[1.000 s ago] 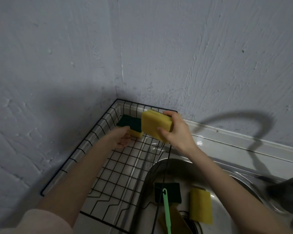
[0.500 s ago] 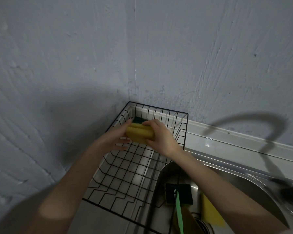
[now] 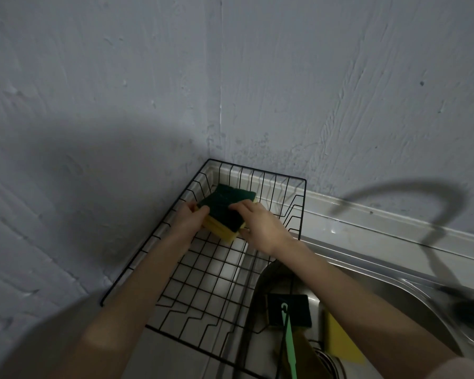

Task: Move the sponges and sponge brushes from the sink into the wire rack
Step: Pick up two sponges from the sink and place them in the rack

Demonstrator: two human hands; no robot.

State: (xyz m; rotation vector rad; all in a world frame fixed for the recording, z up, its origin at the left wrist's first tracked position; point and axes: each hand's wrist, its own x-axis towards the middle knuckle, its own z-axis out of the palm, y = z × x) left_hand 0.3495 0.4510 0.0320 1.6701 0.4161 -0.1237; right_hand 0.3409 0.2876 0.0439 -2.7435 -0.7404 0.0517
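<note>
Plainly both hands were busy in the far corner of the wire rack (image 3: pixel 159 242), which stood against the wall beside the sink (image 3: pixel 411 294). The left hand (image 3: pixel 186 222) had its fingers curled against the left edge of the sponges (image 3: pixel 225 214), and the right hand (image 3: pixel 260 228) lay over their right side with fingertips on the dark green scouring face; the pair looked stacked, yellow foam showing beneath, though how many lay there could not be told. Such foam would probably be light and soft, yielding under a squeeze and likely wet, so a hold across the two long edges seemed the safest, with little risk of damage if one dropped. Left in the sink were a green-faced sponge (image 3: pixel 298 310), a yellow sponge (image 3: pixel 337 340) partly hidden by the right forearm, and a sponge brush (image 3: pixel 289 340) with a thin pale-green handle lying across them. That handle looked stiff and probably slick, best taken near its middle; its head was out of clear view.
</note>
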